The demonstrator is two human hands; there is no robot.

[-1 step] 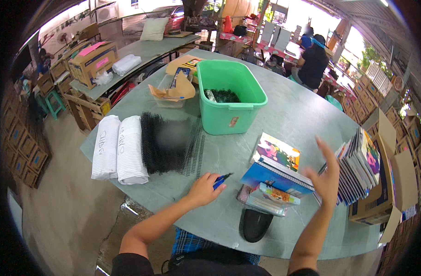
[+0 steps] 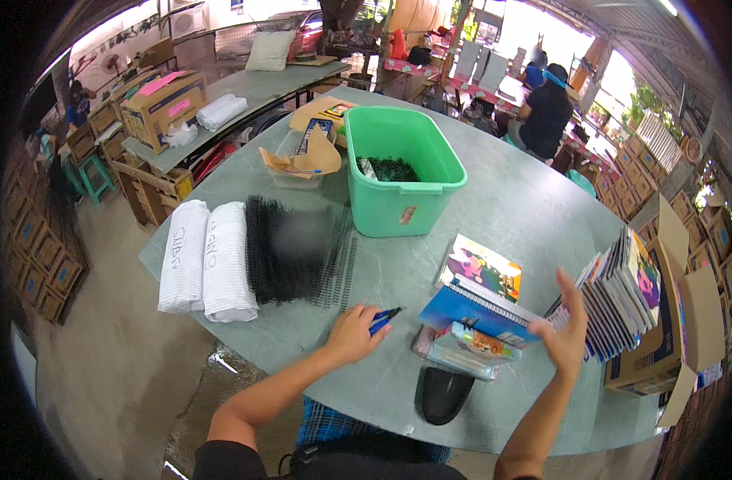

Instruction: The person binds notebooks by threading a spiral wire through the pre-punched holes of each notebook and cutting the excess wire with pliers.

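Note:
My left hand (image 2: 352, 334) rests low over the table, closed around blue-handled pliers (image 2: 381, 319) with dark jaws pointing right. My right hand (image 2: 566, 334) is open, its fingers spread, at the right end of a blue spiral-bound notebook (image 2: 474, 310); whether a fingertip touches it I cannot tell. The notebook leans upright with its coil along the top edge. Behind it lies a notebook with a colourful cartoon cover (image 2: 482, 268). In front sits a small stack of plastic-wrapped picture-covered items (image 2: 470, 352), beside a black rounded object (image 2: 446, 394).
A tall stack of notebooks (image 2: 622, 300) leans near an open cardboard box (image 2: 686, 320) at right. Black binding coils (image 2: 290, 252) lie beside two white wrapped bundles (image 2: 228, 264). Behind stands a green tub (image 2: 402, 210) holding black coils. A person (image 2: 542, 112) sits far off.
My right hand has shifted slightly right and down beside the blue notebook. My left hand still holds the pliers, almost in the same place.

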